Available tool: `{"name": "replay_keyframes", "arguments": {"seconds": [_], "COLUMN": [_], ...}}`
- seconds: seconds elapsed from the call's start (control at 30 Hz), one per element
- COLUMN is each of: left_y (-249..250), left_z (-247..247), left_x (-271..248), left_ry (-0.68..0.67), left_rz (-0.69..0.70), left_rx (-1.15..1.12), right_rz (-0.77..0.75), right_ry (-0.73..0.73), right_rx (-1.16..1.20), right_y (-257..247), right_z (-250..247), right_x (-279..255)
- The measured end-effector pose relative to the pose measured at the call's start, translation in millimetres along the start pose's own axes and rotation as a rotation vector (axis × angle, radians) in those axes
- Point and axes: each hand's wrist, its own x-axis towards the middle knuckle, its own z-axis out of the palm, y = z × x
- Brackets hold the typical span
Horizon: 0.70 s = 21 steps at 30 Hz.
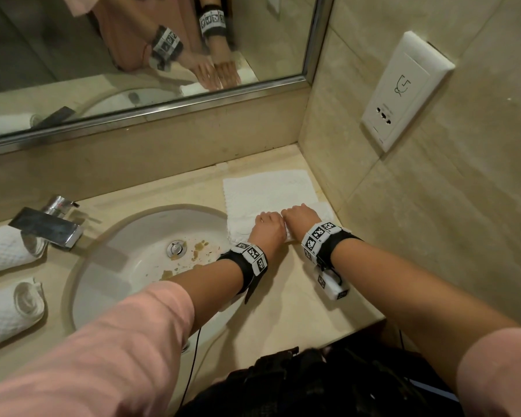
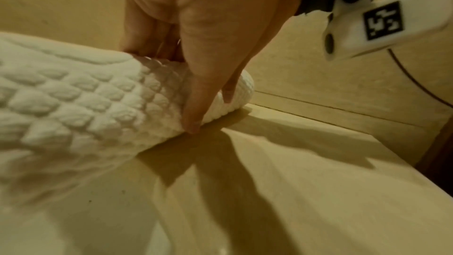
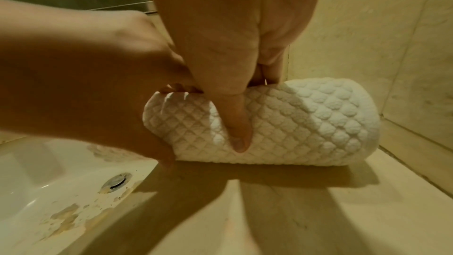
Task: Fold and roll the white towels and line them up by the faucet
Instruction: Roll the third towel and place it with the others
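A white quilted towel (image 1: 268,188) lies on the beige counter (image 1: 298,296) right of the sink, its far half flat and its near half rolled up. My left hand (image 1: 268,225) and right hand (image 1: 298,215) sit side by side on the roll and grip it. In the right wrist view the roll (image 3: 318,123) lies crosswise; my right hand (image 3: 252,108) has its thumb on the front and its fingers behind, with the left hand (image 3: 98,84) beside it. The left wrist view shows the roll (image 2: 85,104) with a thumb (image 2: 193,115) pressed on its front. Two rolled towels (image 1: 3,248) (image 1: 9,308) lie left of the faucet (image 1: 48,224).
The white sink basin (image 1: 127,236) has brown stains near its drain (image 1: 176,248). A mirror (image 1: 133,55) runs along the back wall. The tiled right wall carries a socket panel (image 1: 403,88) and stands close to the towel's right end. The counter's front edge is near my body.
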Motion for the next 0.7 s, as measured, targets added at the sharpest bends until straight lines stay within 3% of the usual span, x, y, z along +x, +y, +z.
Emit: {"name": "replay_keyframes", "arguments": {"seconds": [0.1, 0.2, 0.43, 0.7], "left_y": [-2.3, -8.2, -26.9, -7.9], "left_z": [-5.5, -7.5, -23.2, 8.4], "left_x": [-2.4, 1.0, 9.7, 5.0], "left_ry": [-0.126, -0.078, -0.141, -0.025], "left_rz": [0.113, 0.128, 0.115, 0.034], "left_rx": [-0.005, -0.042, -0.254, -0.101], "right_rz": [0.005, -0.008, 0.033, -0.051], "right_ry": [0.013, 0.131, 0.319, 0.247], "right_rx": [0.05, 0.028, 0.1, -0.032], "right_y": [-0.8, 0.6, -10.8, -4.5], "right_z": [0.2, 9.3, 39.5, 6.4], "right_x": [-1.5, -12.1, -36.6, -21.5]}}
